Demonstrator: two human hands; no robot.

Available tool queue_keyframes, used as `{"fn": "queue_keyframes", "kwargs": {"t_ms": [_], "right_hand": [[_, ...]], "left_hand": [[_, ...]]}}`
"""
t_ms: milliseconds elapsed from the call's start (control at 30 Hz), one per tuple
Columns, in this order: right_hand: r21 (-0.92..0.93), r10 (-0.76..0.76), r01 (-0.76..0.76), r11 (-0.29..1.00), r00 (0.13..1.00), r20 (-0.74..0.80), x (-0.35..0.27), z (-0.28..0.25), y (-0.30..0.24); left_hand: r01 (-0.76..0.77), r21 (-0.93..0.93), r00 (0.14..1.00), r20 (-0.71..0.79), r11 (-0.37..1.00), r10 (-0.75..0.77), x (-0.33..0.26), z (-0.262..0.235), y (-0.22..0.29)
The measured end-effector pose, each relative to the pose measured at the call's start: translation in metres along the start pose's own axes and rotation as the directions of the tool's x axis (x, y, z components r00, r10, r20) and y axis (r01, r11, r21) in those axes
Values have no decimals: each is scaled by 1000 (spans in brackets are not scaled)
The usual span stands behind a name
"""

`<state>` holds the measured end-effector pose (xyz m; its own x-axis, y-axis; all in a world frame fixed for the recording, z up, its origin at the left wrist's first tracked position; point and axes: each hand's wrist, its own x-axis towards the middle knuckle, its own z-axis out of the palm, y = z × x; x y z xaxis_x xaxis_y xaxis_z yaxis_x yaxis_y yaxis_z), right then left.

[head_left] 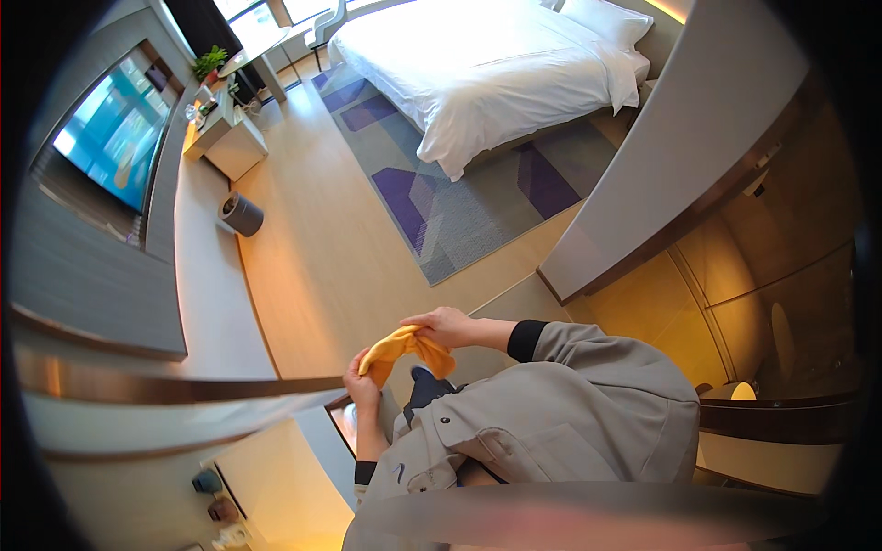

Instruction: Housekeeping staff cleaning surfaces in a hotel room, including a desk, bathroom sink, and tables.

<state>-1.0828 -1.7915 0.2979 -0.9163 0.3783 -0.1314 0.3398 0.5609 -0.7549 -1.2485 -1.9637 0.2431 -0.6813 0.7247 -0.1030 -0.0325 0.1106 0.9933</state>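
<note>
"See what, largest first?"

"See a white bed [496, 83] upper centre, then a patterned rug [459, 241] below, then a grey bin [243, 215] left of frame."

"And in the grip?"

"Holding a yellow cloth [393, 347], lower centre, between right hand [443, 328] and left hand [364, 382]."

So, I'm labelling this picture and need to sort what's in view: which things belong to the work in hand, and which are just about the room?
In hand:
yellow cloth, held by the left hand and right hand

Just about the room:
bed
patterned rug
dark bin
wall screen
potted plant
</note>
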Motion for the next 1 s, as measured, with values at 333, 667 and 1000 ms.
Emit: {"fn": "queue_keyframes", "kwargs": {"t_ms": [333,667,1000], "right_hand": [[217,-44,115,969,951,-306,214,-38,26],[118,47,8,993,888,-457,364,-168,106],[667,367,-28,745,851,-375,485,-303,238]], "left_hand": [[366,-147,883,368,919,-293,215,19,5],[299,-51,754,625,953,-203,475,97,71],[586,-362,682,704,725,-199,644,194,114]]}}
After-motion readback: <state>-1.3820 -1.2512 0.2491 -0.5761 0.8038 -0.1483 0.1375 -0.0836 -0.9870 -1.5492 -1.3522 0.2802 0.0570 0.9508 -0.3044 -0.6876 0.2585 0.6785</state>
